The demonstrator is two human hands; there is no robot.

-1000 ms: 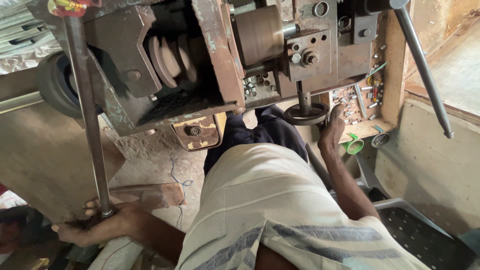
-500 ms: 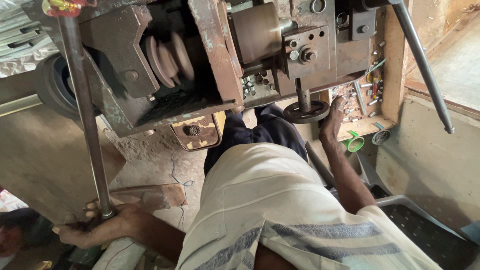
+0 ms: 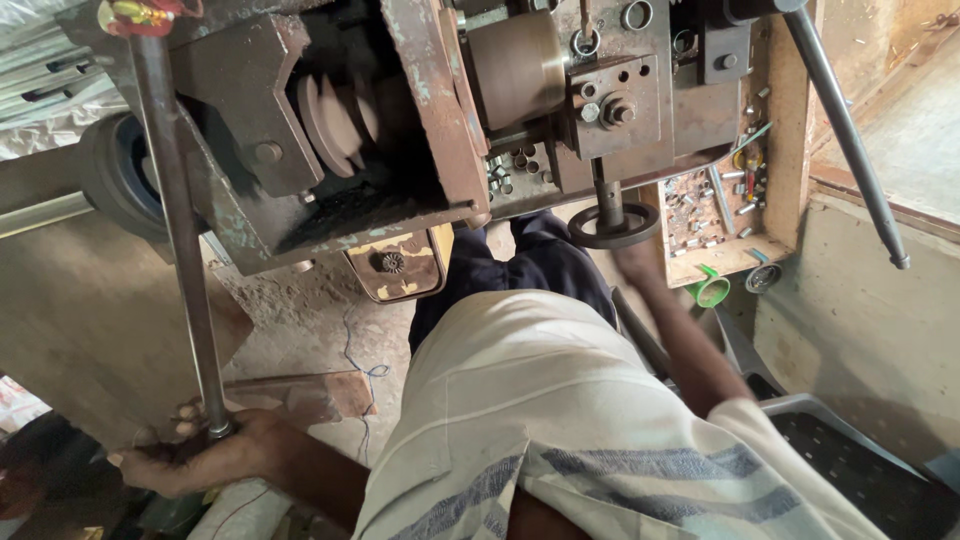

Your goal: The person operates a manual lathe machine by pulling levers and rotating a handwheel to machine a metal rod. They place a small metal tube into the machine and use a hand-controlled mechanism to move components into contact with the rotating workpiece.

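Left hand point(image 3: 205, 455) wrapped shut around the lower end of a long steel lever bar point(image 3: 180, 240), fingers curled over the tip, low and well out to the side. Bar running up and slightly back to the rusty machine body point(image 3: 420, 130), joining it beside a red-and-yellow tag point(image 3: 140, 14) at the top edge. A grip at the very end, judged to give the most leverage on so long a bar.

Right hand point(image 3: 632, 262) up under the small black handwheel point(image 3: 613, 226), touching its rim from below; fingers mostly hidden behind the wheel, so closed or merely resting cannot be told. Handwheel hanging on a short vertical shaft beneath a bolted steel block point(image 3: 612, 105), within easy reach of a seated body, probably for fine adjustment while the other arm works the lever.

Stepped belt pulley point(image 3: 335, 115) set back in an open recess of the housing, a smooth brass-coloured drum point(image 3: 515, 70) just right of it. Behind the wheel, a shallow wooden tray point(image 3: 772, 150) littered with small bolts and bits, kept near the working hand. A green plastic piece point(image 3: 712, 290) just below the tray's corner. Second long rod point(image 3: 845, 130) slanting down at far right, untouched. Pale striped shirt point(image 3: 560, 420) and dark trousers point(image 3: 530, 265) filling the lower middle.
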